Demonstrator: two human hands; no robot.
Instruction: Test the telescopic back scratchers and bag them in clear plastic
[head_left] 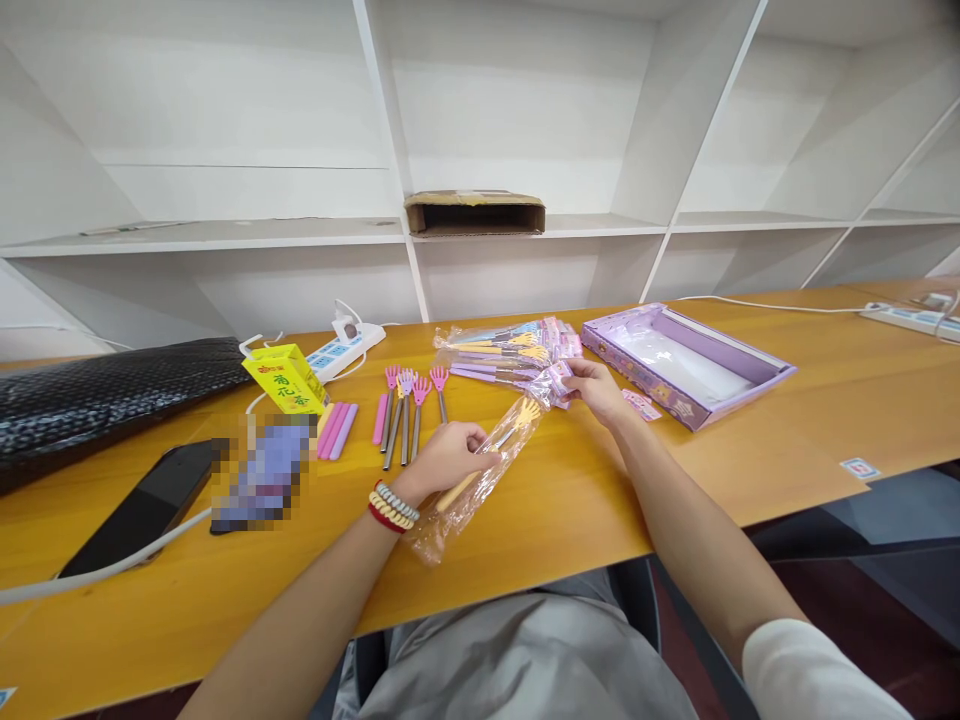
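Note:
A clear plastic bag [491, 480] with a yellow hand-shaped scratcher [526, 414] inside lies slanted across the table near its front edge. My left hand [454, 460] is closed on the middle of the bag. My right hand [592, 388] pinches the bag's purple header at the upper end. Behind it is a pile of bagged scratchers [502, 345] with purple and pink cards. Left of the bag, several loose metal scratchers with pink, purple and yellow heads [418, 390] lie beside a pink handle [380, 420].
Pink and purple tubes [337, 431], a yellow drink carton [286, 380], a power strip [346, 350] and a black phone [150, 505] are on the left. An open purple box [686, 365] lies right. White shelves hold a cardboard box [475, 215].

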